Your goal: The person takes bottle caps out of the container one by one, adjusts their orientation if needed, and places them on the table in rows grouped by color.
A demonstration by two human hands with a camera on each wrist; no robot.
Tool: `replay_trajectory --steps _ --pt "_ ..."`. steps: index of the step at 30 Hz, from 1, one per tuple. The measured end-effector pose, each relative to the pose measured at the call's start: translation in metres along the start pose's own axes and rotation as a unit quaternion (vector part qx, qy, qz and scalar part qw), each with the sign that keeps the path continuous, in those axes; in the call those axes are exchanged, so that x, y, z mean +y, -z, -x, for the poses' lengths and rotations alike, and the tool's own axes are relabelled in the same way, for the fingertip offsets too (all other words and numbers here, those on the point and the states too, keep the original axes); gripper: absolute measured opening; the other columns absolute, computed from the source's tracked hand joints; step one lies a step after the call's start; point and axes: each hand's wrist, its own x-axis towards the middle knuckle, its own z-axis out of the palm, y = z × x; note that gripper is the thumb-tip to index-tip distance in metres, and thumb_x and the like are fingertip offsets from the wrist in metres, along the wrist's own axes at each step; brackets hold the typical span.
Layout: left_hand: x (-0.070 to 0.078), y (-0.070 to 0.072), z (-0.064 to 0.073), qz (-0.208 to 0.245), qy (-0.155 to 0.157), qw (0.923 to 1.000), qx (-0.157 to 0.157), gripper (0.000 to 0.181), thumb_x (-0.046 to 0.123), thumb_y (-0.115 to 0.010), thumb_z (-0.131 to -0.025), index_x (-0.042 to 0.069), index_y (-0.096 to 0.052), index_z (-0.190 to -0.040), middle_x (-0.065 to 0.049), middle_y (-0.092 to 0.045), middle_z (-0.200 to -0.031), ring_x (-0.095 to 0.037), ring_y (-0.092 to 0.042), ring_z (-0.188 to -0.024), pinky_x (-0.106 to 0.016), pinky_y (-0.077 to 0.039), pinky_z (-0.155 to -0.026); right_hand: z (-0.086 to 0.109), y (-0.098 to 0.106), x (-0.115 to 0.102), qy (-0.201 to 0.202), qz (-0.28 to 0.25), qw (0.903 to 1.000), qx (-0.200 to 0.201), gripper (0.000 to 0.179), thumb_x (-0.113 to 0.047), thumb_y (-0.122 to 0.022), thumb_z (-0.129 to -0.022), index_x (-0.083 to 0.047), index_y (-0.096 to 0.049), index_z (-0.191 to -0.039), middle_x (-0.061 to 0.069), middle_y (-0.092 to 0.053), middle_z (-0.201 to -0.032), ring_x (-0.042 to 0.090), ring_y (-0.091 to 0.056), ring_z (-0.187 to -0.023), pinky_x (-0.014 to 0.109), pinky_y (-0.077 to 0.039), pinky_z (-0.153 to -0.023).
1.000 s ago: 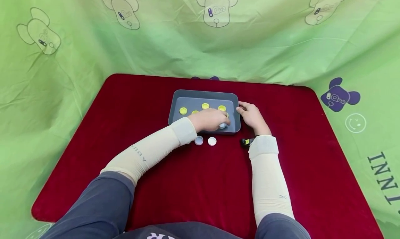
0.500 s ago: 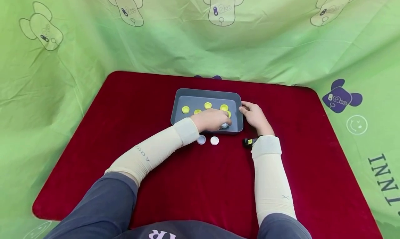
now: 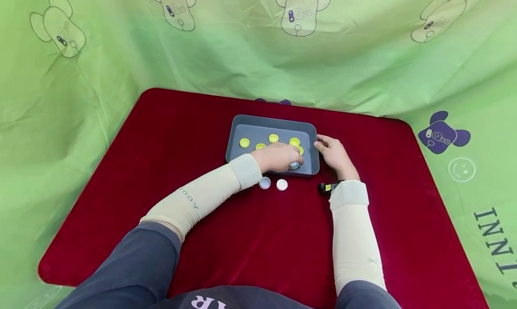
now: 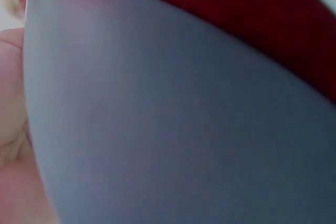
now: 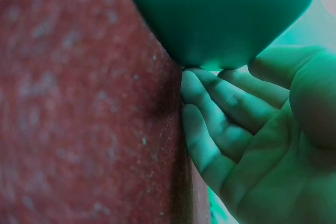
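Several yellow caps (image 3: 273,138) lie in the grey rectangular tray (image 3: 250,120). My left hand (image 3: 278,157) reaches over the near wall into the tray. Its fingertips pinch a whitish cap (image 3: 294,165) near the front right corner, partly hidden by the fingers. In the left wrist view the outside of the tray wall (image 4: 173,103) covers most of the picture, with a part of my palm at the left edge. My right hand (image 3: 334,155) holds the right end of the tray, thumb on the rim; in the right wrist view its fingers (image 5: 231,98) touch the outer wall.
Two white caps, one on the left (image 3: 264,183) and one on the right (image 3: 282,184), lie on the red tablecloth (image 3: 258,246) before the tray. A black strap with a yellow mark (image 3: 328,188) sits at my right wrist. Green printed cloth (image 3: 226,62) hangs behind the table.
The whole head view has shifted slightly, so table and tray appear further right. Both hands keep nearly the same places at the tray; the caps look unmoved.
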Motion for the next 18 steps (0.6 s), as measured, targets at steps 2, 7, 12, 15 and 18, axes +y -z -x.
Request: replay_trajectory --steps 2,7,12,15,18 --pt "0.0 -0.002 0.0 0.005 0.0 1.0 0.003 0.04 0.002 -0.059 -0.091 0.026 -0.068 -0.121 0.008 -0.064 -0.112 -0.011 -0.059 -0.099 -0.031 -0.05 -0.076 0.001 0.0 0.0 -0.002 -0.001 1.0 0.0 0.05 -0.024 -0.05 -0.102 0.0 -0.043 -0.145 0.022 -0.057 -0.13 0.031 -0.053 -0.122 0.047 -0.039 -0.102" --pt "-0.001 0.001 0.002 0.015 -0.002 0.9999 0.008 0.035 0.0 -0.058 -0.091 0.024 -0.07 -0.115 0.007 -0.064 -0.104 -0.011 -0.058 -0.091 -0.031 -0.049 -0.072 0.001 0.0 -0.002 -0.007 -0.014 0.9999 -0.002 0.05 -0.024 -0.051 -0.102 0.0 -0.043 -0.145 0.022 -0.057 -0.131 0.031 -0.052 -0.123 0.046 -0.038 -0.103" --pt "0.001 0.006 0.006 0.029 0.005 0.9994 0.017 0.034 0.0 -0.058 -0.092 0.021 -0.07 -0.115 0.005 -0.06 -0.1 -0.012 -0.055 -0.089 -0.03 -0.048 -0.073 0.001 0.0 -0.003 0.003 -0.018 0.9998 -0.002 0.048 -0.021 -0.051 -0.102 0.001 -0.044 -0.144 0.022 -0.058 -0.129 0.03 -0.054 -0.12 0.045 -0.039 -0.102" --pt "0.004 0.008 0.009 0.03 0.002 0.9991 0.028 0.033 0.002 -0.059 -0.092 0.021 -0.07 -0.117 0.005 -0.059 -0.101 -0.011 -0.056 -0.089 -0.03 -0.048 -0.073 0.001 0.0 -0.002 0.007 -0.011 0.9999 0.001 0.048 -0.021 -0.051 -0.102 0.001 -0.044 -0.144 0.023 -0.059 -0.127 0.03 -0.055 -0.118 0.046 -0.04 -0.1" --pt "0.007 0.008 0.011 0.033 -0.001 0.9988 0.035 0.031 0.004 -0.06 -0.093 0.02 -0.07 -0.118 0.004 -0.06 -0.103 -0.011 -0.057 -0.091 -0.029 -0.049 -0.072 0.002 0.001 -0.001 0.004 -0.007 1.0 -0.002 0.048 -0.021 -0.05 -0.102 0.001 -0.044 -0.144 0.022 -0.059 -0.128 0.03 -0.054 -0.119 0.046 -0.04 -0.101"
